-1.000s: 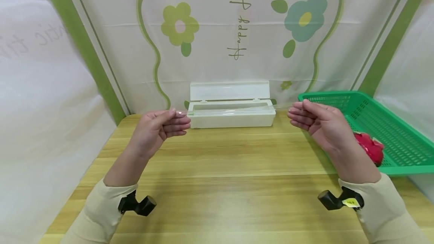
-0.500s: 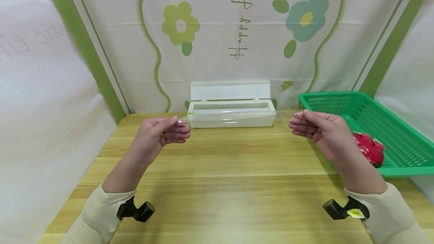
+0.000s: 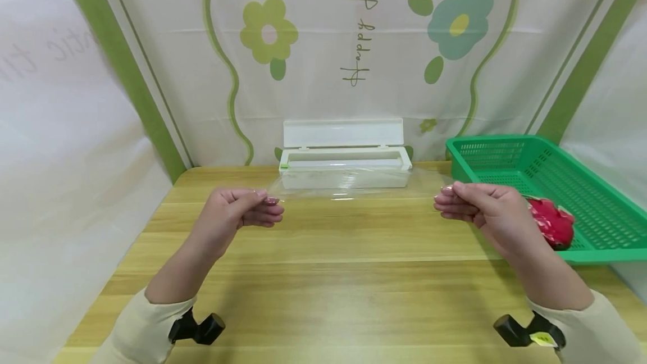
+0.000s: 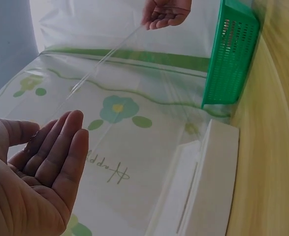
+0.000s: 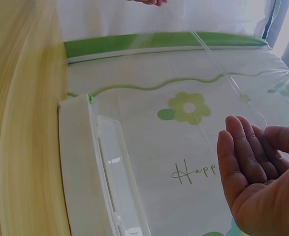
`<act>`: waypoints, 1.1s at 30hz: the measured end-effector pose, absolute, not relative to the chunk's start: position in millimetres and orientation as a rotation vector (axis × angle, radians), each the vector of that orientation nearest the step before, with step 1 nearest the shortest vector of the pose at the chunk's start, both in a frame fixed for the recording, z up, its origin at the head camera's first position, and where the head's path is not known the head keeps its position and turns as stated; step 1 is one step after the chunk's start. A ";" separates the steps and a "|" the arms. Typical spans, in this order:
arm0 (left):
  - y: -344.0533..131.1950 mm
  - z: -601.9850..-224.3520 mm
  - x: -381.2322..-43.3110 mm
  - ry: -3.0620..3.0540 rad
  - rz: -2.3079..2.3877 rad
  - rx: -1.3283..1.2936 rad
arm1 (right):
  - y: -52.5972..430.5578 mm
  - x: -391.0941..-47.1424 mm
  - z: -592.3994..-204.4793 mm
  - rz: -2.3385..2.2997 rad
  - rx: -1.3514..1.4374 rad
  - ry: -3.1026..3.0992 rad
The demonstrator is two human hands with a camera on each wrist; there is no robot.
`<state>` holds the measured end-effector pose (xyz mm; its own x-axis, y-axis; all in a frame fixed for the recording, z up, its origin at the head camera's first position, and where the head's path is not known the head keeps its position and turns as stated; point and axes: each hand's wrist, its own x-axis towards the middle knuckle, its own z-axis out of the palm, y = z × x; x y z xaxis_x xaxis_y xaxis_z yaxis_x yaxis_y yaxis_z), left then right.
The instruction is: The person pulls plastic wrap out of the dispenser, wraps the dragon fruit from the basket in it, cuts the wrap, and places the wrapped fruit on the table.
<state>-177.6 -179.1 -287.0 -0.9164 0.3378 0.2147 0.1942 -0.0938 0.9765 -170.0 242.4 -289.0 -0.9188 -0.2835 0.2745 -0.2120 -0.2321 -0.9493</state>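
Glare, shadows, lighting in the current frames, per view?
Head: bright, white glints on the film, soft glare and faint shadows on the table; left wrist: dimmer, film mostly showing as pale streaks; right wrist: also dim, glints by the box, bright patch toward upper right.

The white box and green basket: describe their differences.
The white box is narrow with a raised lid; the green basket wider and lidless. The box is solid-sided, the basket perforated. Clear film stretches from the box; a red fruit lies in the basket. Both stand on the wooden table.
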 end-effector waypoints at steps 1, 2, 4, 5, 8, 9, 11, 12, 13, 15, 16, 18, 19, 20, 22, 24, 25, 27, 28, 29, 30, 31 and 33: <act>-179.5 -288.1 -176.7 2.062 2.158 0.594 | 242.7 -169.5 -290.0 -2.338 -0.620 1.927; -180.0 -289.3 -175.7 2.082 2.146 0.588 | 243.1 -169.1 -291.1 -2.325 -0.622 1.944; -180.9 -291.6 -173.5 2.118 2.124 0.579 | 243.8 -168.0 -293.4 -2.303 -0.619 1.969; -181.4 -293.1 -172.4 2.133 2.112 0.576 | 244.3 -167.2 -294.4 -2.291 -0.617 1.986; -182.2 -297.3 -168.4 2.187 2.061 0.592 | 245.9 -164.4 -297.1 -2.248 -0.589 2.057; -182.4 -298.8 -167.2 2.202 2.045 0.599 | 246.3 -163.4 -297.8 -2.229 -0.572 2.089; -182.9 -301.8 -164.9 2.224 2.011 0.612 | 247.0 -161.2 -298.9 -2.172 -0.533 2.174; -183.1 -303.2 -164.1 2.230 1.998 0.621 | 247.5 -160.0 -299.4 -2.138 -0.506 2.213; -183.5 -304.7 -163.5 2.234 1.987 0.623 | 247.7 -159.0 -299.9 -2.103 -0.483 2.251; -184.7 -307.7 -162.5 2.243 1.965 0.624 | 248.3 -157.0 -301.1 -2.030 -0.435 2.319; -185.4 -309.4 -162.2 2.243 1.955 0.629 | 248.6 -156.0 -302.0 -1.994 -0.415 2.349; -187.0 -313.0 -162.3 2.236 1.939 0.647 | 249.1 -154.4 -304.6 -1.927 -0.383 2.396; -187.9 -314.9 -162.3 2.235 1.927 0.650 | 249.3 -153.7 -306.3 -1.900 -0.374 2.416; -188.7 -316.6 -162.2 2.232 1.915 0.653 | 249.6 -153.2 -308.2 -1.872 -0.368 2.434; -189.9 -320.2 -162.1 2.219 1.899 0.667 | 250.6 -152.1 -312.3 -1.831 -0.361 2.450; -190.8 -323.2 -161.2 2.216 1.875 0.659 | 252.0 -151.0 -316.6 -1.807 -0.364 2.443; -191.3 -324.6 -160.7 2.217 1.863 0.655 | 252.4 -150.5 -318.5 -1.801 -0.367 2.439; -191.9 -327.0 -159.7 2.216 1.840 0.648 | 252.5 -149.5 -322.0 -1.793 -0.367 2.423; -192.3 -328.4 -159.2 2.216 1.827 0.643 | 252.3 -148.9 -323.5 -1.791 -0.367 2.419; -192.7 -329.7 -158.7 2.218 1.812 0.640 | 252.1 -148.2 -325.0 -1.784 -0.366 2.421; -192.9 -331.0 -158.3 2.219 1.801 0.643 | 251.7 -147.5 -326.2 -1.775 -0.361 2.423; -193.2 -332.5 -158.1 2.216 1.791 0.647 | 251.3 -146.8 -327.3 -1.763 -0.353 2.429; -193.7 -335.5 -157.4 2.211 1.768 0.641 | 250.7 -145.6 -329.0 -1.726 -0.330 2.433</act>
<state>-157.4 -193.7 -335.5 -0.8755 0.4758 0.0849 0.1874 0.1722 0.9671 -145.6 250.7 -329.0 -0.9662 -0.2577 0.0123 -0.0967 0.3176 -0.9433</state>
